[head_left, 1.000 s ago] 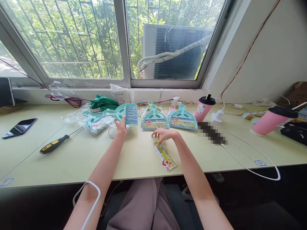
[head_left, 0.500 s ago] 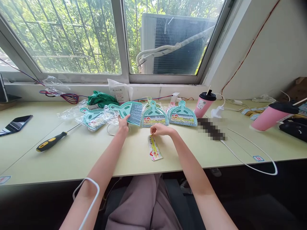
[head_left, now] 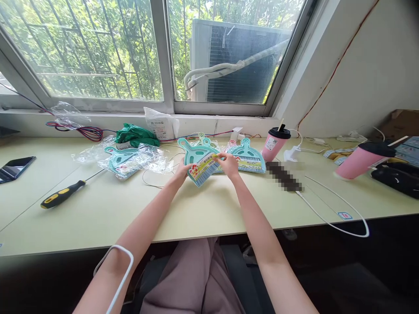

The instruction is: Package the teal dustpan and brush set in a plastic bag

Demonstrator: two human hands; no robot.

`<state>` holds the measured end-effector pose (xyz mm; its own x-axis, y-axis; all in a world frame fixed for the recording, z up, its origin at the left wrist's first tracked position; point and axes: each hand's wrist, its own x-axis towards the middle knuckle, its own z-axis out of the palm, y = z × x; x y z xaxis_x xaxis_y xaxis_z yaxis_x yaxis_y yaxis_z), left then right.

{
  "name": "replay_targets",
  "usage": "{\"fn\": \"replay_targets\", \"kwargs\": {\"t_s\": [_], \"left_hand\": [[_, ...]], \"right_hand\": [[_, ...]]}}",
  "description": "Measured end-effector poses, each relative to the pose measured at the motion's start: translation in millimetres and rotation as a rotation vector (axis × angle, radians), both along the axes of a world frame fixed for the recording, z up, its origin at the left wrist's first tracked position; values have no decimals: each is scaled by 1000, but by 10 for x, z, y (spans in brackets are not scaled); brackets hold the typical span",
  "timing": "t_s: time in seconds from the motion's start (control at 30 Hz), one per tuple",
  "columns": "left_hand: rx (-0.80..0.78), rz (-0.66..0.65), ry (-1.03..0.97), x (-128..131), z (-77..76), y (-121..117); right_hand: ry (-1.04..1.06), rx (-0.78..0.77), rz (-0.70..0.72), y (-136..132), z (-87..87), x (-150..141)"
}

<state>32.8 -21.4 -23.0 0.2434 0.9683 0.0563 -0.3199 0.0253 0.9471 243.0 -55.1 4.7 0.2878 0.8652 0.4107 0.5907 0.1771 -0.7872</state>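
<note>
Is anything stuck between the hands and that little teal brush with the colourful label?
Nothing visible. The left hand and right hand both touch the teal brush directly, pressing the label against it, just above the table.

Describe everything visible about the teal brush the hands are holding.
The teal brush looks like plastic, with a looped handle pointing up-left and a fanned head. A colourful label strip lies across its bristle end. It is held tilted just above the table, left hand at its lower edge, right hand pinching the label's right end.
</note>
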Motion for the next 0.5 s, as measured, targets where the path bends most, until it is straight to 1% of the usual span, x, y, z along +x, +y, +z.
{"fn": "replay_targets", "kwargs": {"t_s": [0.07,0.13,0.2,0.3,0.5], "left_hand": [[1,-20,34,22,1,-24],[-5,-22,33,22,15,-38],[-14,-15,26,10,31,-40],[1,-1,31,-5,40,-36],[127,-19,2,17,9,-40]], "right_hand": [[-91,-33,-98,1,-3,65],[-130,-61,-142,4,-11,107],[-149,-70,-131,10,-23,121],[-176,-62,-75,13,-39,101],[-207,-40,-55,11,-83,48]]}}
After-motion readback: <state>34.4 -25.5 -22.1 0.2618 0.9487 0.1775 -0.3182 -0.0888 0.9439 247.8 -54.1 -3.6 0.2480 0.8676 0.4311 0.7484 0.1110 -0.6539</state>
